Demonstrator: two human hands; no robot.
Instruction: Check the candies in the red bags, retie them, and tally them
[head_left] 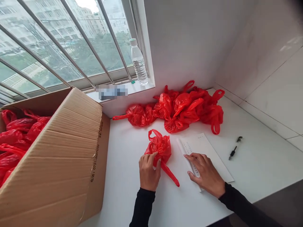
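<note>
A knotted red plastic bag (pixel 163 145) sits on the white table, one handle loop standing up at its back and a twisted end pointing toward the front right. My left hand (pixel 149 168) is closed on the near side of this bag, fingers and thumb pressing into the plastic. To the right, my right hand (pixel 205 171) lies over a white paper pad (pixel 210 151), with its fingers stretched out and the thumb apart. Printed or written marks run down the pad's left side, partly covered by that hand. Whatever is inside the bag is hidden.
Several more red bags are heaped (pixel 182 107) along the wall. A cardboard box (pixel 71 151) holding red bags stands at the left. A black-capped pen (pixel 235 148) lies right of the pad. On the barred window's sill stands a water bottle (pixel 139 64), beside a blurred item.
</note>
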